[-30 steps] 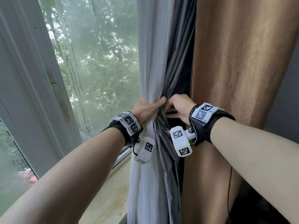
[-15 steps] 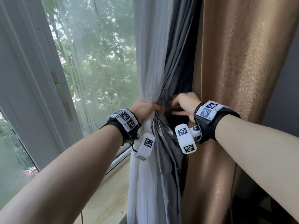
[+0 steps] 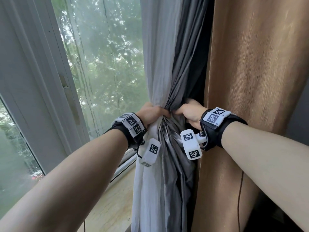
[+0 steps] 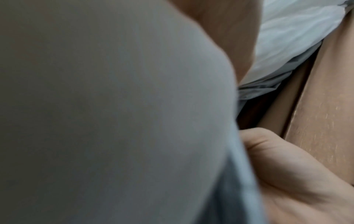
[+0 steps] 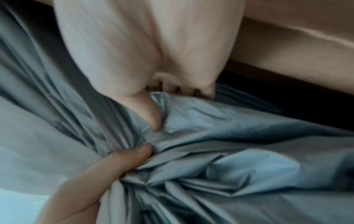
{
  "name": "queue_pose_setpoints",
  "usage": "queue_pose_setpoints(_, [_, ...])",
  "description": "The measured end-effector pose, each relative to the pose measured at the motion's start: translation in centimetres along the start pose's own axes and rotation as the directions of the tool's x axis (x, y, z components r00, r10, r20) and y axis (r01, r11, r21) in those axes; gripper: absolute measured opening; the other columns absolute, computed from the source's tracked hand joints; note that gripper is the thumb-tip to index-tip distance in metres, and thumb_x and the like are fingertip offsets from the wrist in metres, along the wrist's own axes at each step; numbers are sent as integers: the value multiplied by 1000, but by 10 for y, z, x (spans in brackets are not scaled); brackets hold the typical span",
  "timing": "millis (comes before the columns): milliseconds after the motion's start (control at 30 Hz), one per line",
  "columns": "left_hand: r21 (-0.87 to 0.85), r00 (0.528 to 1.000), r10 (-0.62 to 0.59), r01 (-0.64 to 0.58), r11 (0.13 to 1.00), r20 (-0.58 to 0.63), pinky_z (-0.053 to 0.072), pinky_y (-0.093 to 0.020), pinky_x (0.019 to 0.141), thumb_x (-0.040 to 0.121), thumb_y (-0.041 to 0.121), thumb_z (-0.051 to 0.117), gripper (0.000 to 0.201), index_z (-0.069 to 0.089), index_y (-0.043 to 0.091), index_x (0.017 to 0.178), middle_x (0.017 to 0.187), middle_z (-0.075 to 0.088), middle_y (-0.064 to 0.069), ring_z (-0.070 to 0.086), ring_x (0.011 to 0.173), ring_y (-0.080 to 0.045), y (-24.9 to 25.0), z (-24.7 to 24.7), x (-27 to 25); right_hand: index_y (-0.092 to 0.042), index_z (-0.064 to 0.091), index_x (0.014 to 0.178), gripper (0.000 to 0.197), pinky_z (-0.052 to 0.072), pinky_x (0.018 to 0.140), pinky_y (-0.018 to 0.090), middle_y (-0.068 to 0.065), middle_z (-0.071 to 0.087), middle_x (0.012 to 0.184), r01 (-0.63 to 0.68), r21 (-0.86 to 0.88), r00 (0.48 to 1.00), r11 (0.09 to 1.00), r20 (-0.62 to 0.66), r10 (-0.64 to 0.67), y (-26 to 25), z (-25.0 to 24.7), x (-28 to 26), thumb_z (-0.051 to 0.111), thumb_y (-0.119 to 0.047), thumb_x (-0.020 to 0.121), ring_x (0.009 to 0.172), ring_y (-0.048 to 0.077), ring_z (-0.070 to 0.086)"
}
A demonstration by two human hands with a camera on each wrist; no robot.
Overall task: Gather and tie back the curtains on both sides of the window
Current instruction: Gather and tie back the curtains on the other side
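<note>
While my left hand (image 3: 153, 114) and right hand (image 3: 189, 113) gripped the curtain (image 3: 168, 91), cinching tighter seemed wise before tying.

Your left hand (image 3: 151, 114) grips the white curtain (image 3: 155, 56) where it bunches, fingers curled round the gathered cloth. Your right hand (image 3: 190, 113) grips the grey curtain (image 3: 182, 77) just beside it, the two hands nearly touching at the pinch point. Below the grip both cloths hang loose down to the sill (image 3: 110, 206). The brown curtain (image 3: 254, 72) hangs to the right, behind your right wrist. The window (image 3: 103, 56) shows green trees to the left.
</note>
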State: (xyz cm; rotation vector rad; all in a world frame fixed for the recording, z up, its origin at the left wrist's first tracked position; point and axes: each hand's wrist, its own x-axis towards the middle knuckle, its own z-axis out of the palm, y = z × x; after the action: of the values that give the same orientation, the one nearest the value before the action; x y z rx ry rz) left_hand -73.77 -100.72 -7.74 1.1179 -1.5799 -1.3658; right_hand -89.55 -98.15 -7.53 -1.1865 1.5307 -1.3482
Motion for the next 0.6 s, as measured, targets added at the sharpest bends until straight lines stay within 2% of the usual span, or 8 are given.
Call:
queue_pose_setpoints(67, [-15,998,23,-24,1000,-66,65,-46,79,74,-3,81,37,74,2,109,104,78,-20,77,90,-36,-2,0,3,-6,76,103,31,59,97,45,16,78,109,30,-45,998,999,-53,-32,1,-4,3,78,8,74,103,32,73])
queue_pose_setpoints(133, [-30,988,47,-52,998,-149,65,-43,81,72,2,87,44,73,2,114,106,77,-17,76,91,-32,-4,0,6,-13,78,85,28,60,93,41,9,80,98,31,-68,992,997,-117,-39,0,-9,6,82,-5,58,96,27,73])
queue_pose_setpoints(200, [-46,977,77,-88,995,-198,64,-34,77,73,7,90,44,73,5,115,107,77,-13,75,94,-28,-5,1,8,-13,76,68,20,61,90,43,8,78,90,40,-73,991,997,-126,-49,-4,-11,3,80,-10,49,94,28,73])
queue_pose_setpoints(267, [-57,977,94,-107,993,-193,61,-23,66,72,16,94,42,74,11,108,104,78,-8,75,89,-20,-4,5,5,-10,72,61,16,61,94,53,16,76,92,16,-56,995,998,-101,-21,-8,-11,-1,74,-11,45,101,38,74])
queue_pose_setpoints(367, [-96,984,85,-101,990,-159,59,-15,60,70,22,96,38,74,16,100,100,78,-4,74,84,-12,-3,11,1,4,71,85,26,64,86,49,27,71,103,-14,91,999,996,-49,19,-14,-7,-8,64,9,61,110,46,70])
queue_pose_setpoints(467, [-128,984,86,-106,986,-156,60,-18,63,68,25,97,45,76,13,105,100,79,-5,77,87,-15,-5,13,2,15,66,109,42,64,81,42,26,70,123,-39,171,996,985,88,25,-14,-5,-10,44,27,75,117,39,66])
queue_pose_setpoints(533, [-124,984,86,-106,987,-155,63,-24,72,67,24,97,47,76,11,107,101,80,-5,78,89,-18,-6,12,5,10,69,119,58,64,84,39,20,71,127,-61,209,983,976,184,23,-13,-5,-14,36,30,75,122,33,65])
queue_pose_setpoints(600, [-131,987,75,-94,987,-140,64,-32,80,66,19,97,49,76,9,109,102,80,-7,78,91,-21,-7,9,8,4,70,118,66,65,84,35,14,73,122,-91,254,965,963,261,23,-14,-7,-19,29,33,75,121,29,66])
